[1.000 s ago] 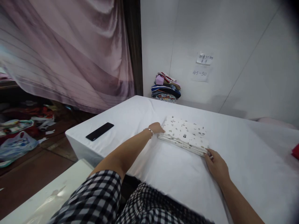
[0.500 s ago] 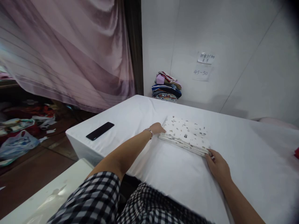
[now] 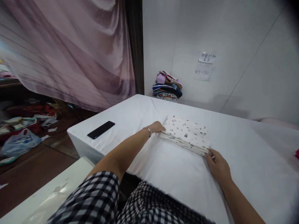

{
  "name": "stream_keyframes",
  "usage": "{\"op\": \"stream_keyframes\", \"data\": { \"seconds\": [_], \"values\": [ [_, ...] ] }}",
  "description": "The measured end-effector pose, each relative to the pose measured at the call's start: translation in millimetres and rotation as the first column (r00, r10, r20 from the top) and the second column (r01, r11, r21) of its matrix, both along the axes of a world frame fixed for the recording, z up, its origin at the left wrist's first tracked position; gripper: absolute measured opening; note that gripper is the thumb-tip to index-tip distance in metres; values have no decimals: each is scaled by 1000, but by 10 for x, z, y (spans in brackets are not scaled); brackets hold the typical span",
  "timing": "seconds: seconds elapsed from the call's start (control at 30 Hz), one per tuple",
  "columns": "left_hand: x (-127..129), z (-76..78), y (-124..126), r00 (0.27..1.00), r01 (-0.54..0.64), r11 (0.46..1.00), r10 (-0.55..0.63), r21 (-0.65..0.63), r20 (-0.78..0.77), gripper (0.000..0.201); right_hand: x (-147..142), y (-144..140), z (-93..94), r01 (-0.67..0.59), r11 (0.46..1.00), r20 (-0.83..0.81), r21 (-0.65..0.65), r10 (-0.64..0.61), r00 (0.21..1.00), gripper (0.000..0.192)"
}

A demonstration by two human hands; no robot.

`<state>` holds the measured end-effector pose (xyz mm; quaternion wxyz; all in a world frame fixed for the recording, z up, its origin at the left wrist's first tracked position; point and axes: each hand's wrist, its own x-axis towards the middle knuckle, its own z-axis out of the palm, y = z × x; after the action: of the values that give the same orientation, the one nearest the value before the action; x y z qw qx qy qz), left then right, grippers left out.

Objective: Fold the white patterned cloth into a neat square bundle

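A white printed cloth (image 3: pixel 185 132), folded into a flat layered rectangle, lies on the white-covered table (image 3: pixel 177 177). Small grey and brown figures are scattered over it. My left hand (image 3: pixel 157 127), with a bracelet at the wrist, is closed on the cloth's near left corner. At the near right corner, my right hand (image 3: pixel 218 165) pinches the layered edge between thumb and fingers. Part of the left hand's grip is hidden behind its own knuckles.
A black phone (image 3: pixel 101 129) lies at the table's left side. Folded fabrics (image 3: pixel 167 85) are stacked by the wall beyond the far edge. A pink curtain (image 3: pixel 93 56) hangs at left. A pale surface (image 3: pixel 53 193) stands at lower left; a plastic bag (image 3: pixel 21 143) is on the floor.
Both hands keep their places at the cloth's near corners. The left hand shifts very slightly, and the whole view moves a little with the head.
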<state>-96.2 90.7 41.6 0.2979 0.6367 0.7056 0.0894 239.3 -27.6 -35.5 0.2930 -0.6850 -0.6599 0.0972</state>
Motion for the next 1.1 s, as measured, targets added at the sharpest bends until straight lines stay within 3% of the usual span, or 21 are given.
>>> {"op": "stream_keyframes", "data": {
  "seconds": [0.17, 0.63, 1.1],
  "values": [
    [10, 9, -82, 1000, -7, 998, 7, -58, -11, 19, -2, 4, 0, 4, 1000, 4, 6, -4, 1000, 41],
    [1, -28, -164, 999, 26, 1000, -26, 14, -23, 14, -6, 0, 0, 13, 1000, 10, 3, -13, 1000, 42],
    [-88, -148, -286, 1000, -4, 998, 3, 57, 24, 35, -14, 19, -16, 26, 1000, 42, 14, -27, 999, 40]
  ]
}}
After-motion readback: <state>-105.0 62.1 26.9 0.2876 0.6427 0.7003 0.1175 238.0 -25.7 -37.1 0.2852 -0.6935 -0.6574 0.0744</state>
